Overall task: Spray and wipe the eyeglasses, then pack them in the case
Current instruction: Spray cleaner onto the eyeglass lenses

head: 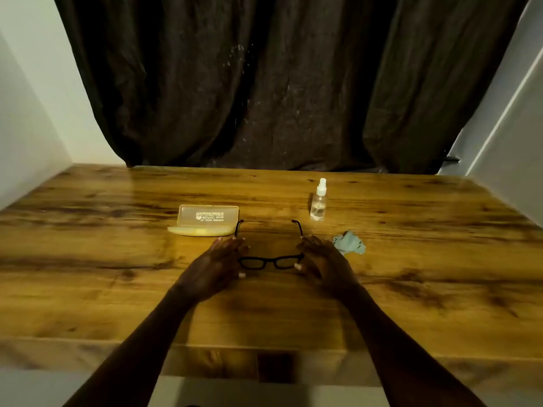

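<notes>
Flanking the eyeglasses (270, 262) at mid-frame, the left hand (217, 259) and right hand (323, 257) have nearly straight, relaxed fingers at its two ends; contact is unclear. The open case (205, 220) lies up-left, the spray bottle (318, 201) up-right, and the cloth (349, 242) to the right.

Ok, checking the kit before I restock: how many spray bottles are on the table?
1. The clear spray bottle stands upright on the table, beyond the blue cloth, right of the open yellow case. None seems hidden.
</notes>
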